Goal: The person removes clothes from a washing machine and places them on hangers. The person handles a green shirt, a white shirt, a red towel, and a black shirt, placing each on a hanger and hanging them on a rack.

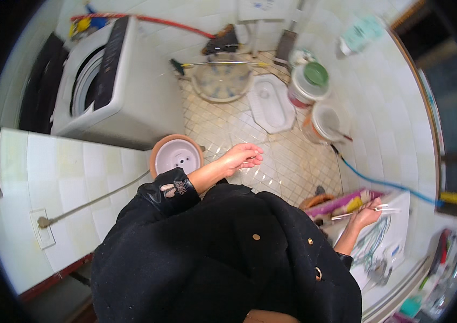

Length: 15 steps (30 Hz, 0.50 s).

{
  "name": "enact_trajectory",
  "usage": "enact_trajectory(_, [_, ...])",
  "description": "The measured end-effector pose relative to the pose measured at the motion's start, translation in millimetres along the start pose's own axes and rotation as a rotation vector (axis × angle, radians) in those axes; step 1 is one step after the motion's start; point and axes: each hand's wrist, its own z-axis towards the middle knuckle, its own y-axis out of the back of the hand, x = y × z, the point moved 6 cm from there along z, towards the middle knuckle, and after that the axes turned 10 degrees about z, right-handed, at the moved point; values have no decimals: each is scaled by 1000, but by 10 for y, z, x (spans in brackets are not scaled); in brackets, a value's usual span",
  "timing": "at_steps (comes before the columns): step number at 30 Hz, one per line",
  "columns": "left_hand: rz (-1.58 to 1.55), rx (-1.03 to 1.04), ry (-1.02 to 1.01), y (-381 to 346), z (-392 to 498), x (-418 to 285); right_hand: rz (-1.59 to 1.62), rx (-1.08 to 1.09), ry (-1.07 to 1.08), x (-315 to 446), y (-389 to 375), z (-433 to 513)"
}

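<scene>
My left hand (242, 158) hangs over the tiled floor in front of me, its fingers loosely curled and apart, with nothing seen in them. To the right, my right hand (367, 214) is above a white sink (400, 204). It grips a thin white rod-like thing (391, 209), blurred, perhaps part of a hanger; its ends stick out on both sides of the hand. Below that hand, a tangle of thin pale green wire-like pieces (371, 241) lies in the sink beside a metal tap (381, 272).
A top-loading washing machine (143, 93) stands left, lid up, near a round planter-like pot (178, 155). Ahead are a large basin (222, 82), a long-handled brush (228, 63), a squat toilet (272, 103) and buckets (323, 121). A blue hose (385, 182) crosses at right.
</scene>
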Motion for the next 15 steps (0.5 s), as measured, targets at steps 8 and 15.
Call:
enact_trajectory(8, [-174,-545,-325,2190,-1216,-534,60,783,-159,-223,-3151,-1399])
enact_trajectory(15, [-248,-942,-619,3289,-2128,-973,88,1450,-187,-185,-5208,-2766])
